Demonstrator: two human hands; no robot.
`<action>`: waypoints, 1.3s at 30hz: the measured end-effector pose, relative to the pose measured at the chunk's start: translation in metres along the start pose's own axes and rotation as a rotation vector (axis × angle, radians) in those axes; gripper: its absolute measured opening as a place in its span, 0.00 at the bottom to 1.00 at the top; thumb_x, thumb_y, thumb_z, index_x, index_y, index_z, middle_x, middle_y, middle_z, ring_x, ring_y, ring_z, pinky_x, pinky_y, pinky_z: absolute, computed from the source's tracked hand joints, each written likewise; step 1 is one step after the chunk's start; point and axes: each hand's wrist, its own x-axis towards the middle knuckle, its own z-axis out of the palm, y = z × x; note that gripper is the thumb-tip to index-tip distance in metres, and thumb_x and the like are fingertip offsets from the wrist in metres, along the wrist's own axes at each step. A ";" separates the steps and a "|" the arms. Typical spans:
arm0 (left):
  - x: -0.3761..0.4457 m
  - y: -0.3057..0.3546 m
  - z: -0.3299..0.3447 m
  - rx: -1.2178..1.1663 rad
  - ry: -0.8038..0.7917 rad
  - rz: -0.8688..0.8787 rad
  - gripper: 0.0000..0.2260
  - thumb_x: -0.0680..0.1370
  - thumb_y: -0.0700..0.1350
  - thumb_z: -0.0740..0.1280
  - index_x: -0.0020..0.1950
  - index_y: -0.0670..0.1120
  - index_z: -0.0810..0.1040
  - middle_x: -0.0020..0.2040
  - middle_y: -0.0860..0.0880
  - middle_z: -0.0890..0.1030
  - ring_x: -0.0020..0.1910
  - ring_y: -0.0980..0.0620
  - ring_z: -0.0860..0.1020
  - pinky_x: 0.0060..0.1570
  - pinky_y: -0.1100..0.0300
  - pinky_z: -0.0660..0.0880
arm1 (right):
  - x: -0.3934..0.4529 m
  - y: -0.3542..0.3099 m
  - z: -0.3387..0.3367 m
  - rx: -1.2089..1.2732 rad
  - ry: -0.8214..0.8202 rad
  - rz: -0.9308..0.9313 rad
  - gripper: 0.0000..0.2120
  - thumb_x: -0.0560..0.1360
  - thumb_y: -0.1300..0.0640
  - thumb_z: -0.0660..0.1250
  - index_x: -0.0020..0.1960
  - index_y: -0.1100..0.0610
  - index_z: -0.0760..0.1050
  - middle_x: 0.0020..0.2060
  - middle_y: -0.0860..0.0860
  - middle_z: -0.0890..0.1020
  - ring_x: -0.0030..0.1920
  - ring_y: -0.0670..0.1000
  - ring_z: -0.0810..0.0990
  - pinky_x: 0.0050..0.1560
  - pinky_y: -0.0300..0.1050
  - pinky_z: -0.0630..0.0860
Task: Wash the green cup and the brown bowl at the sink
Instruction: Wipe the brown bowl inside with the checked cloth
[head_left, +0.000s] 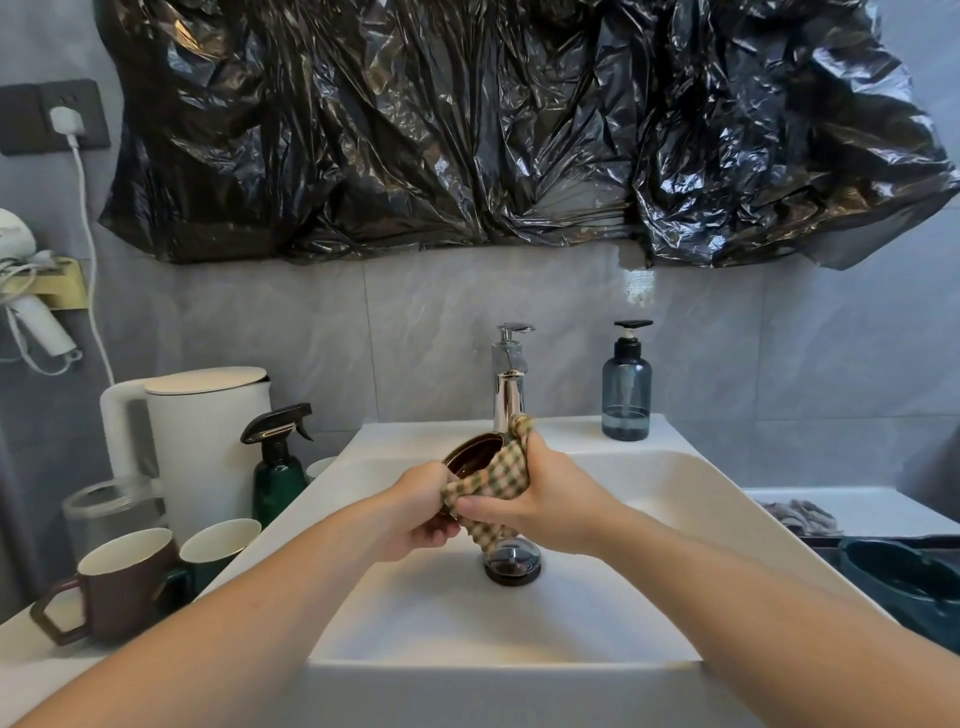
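Note:
Over the white sink (675, 499) I hold a small brown bowl (470, 454), tilted with its opening toward me. My left hand (415, 506) grips the bowl's lower left side. My right hand (550, 499) presses a checked green-and-beige cloth (496, 480) against the bowl's right side. The cloth hides part of the bowl. On the counter at the left stands the green cup (218, 548), white inside, next to a brown mug (114, 582).
A chrome tap (509, 384) stands behind the bowl, above the drain plug (511, 561). A blue soap dispenser (626, 384) sits at the back right. On the left counter are a white kettle (202, 441), a dark green spray bottle (278, 467) and a clear jar (111, 506).

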 end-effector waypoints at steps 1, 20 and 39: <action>0.000 0.000 0.000 0.000 0.003 0.006 0.14 0.77 0.35 0.54 0.36 0.45 0.74 0.29 0.47 0.74 0.26 0.52 0.68 0.24 0.64 0.63 | 0.000 0.000 0.000 0.003 0.000 0.007 0.43 0.59 0.30 0.80 0.64 0.45 0.65 0.51 0.40 0.85 0.50 0.39 0.84 0.54 0.42 0.82; -0.006 0.003 0.006 0.316 0.029 0.415 0.06 0.85 0.37 0.60 0.53 0.43 0.77 0.39 0.44 0.77 0.23 0.51 0.71 0.20 0.60 0.66 | 0.008 0.004 -0.010 0.120 0.089 0.101 0.22 0.79 0.33 0.61 0.51 0.50 0.83 0.47 0.47 0.86 0.49 0.48 0.85 0.57 0.50 0.81; -0.030 -0.020 -0.012 0.539 0.265 0.365 0.08 0.82 0.51 0.61 0.52 0.51 0.78 0.46 0.47 0.84 0.34 0.46 0.84 0.34 0.54 0.81 | -0.005 -0.011 0.008 -0.263 -0.063 -0.006 0.31 0.79 0.54 0.64 0.79 0.44 0.55 0.64 0.50 0.79 0.61 0.53 0.79 0.62 0.47 0.76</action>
